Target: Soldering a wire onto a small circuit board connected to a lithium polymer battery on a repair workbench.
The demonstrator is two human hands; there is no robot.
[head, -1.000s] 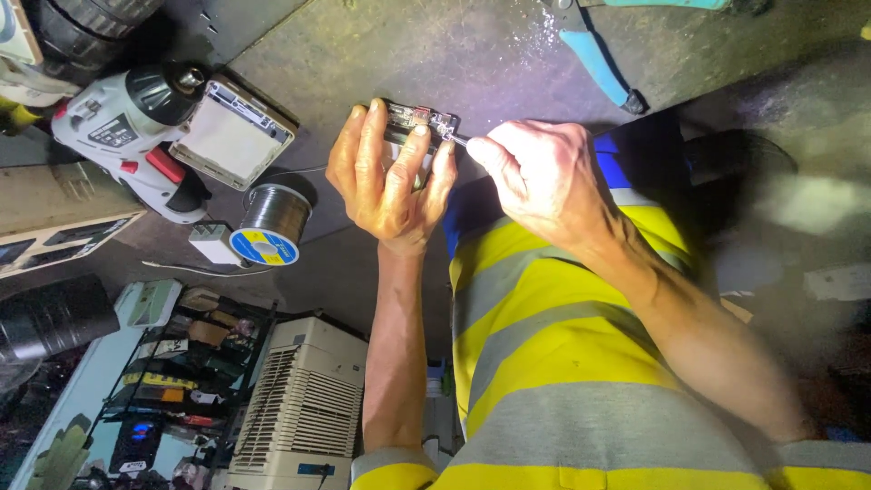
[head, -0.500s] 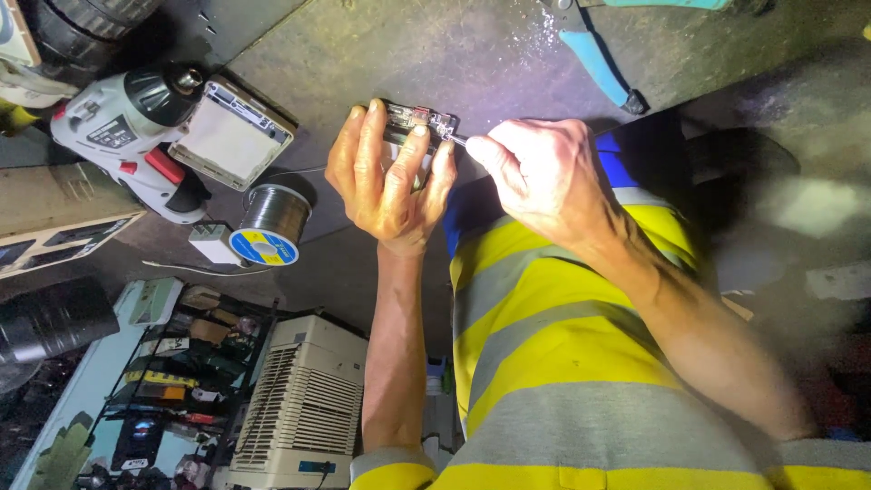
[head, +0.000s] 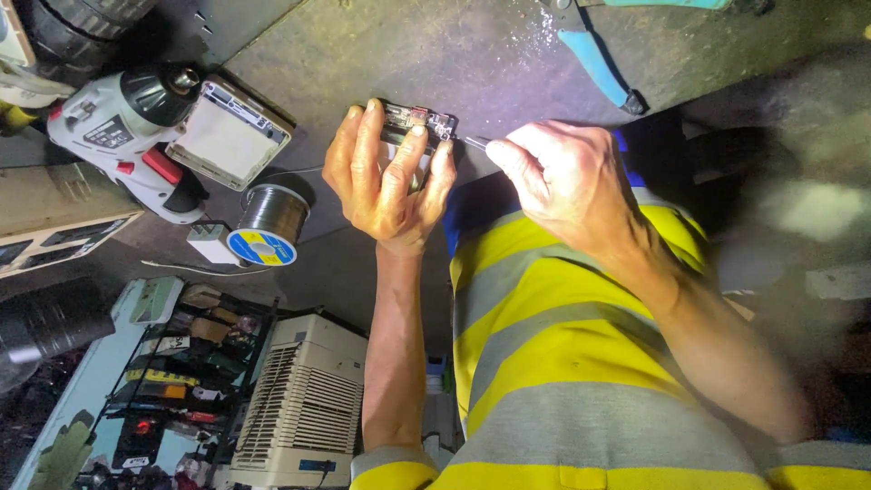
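Head view, read from its left edge: a grey and red cordless drill (head: 118,136) lies on the dark workbench (head: 508,54), touching a white rectangular case (head: 229,132) just beside it; below them a spool of solder wire (head: 270,222) with a blue and yellow end sits near a small white box (head: 210,243); lower still stand a cluttered black rack (head: 186,381) and a white louvred unit (head: 304,404); toward the middle, the left hand (head: 386,177) is clenched around a small electronic device (head: 415,122) with exposed circuitry, pressing it against the bench edge, fingers wrapped over its top; touching the device's side is a thin metal tool tip (head: 475,142), pinched in the fingers of the right hand (head: 567,181); above that hand lie blue-handled pliers (head: 594,59); a yellow and grey striped shirt (head: 562,345) fills the lower part.
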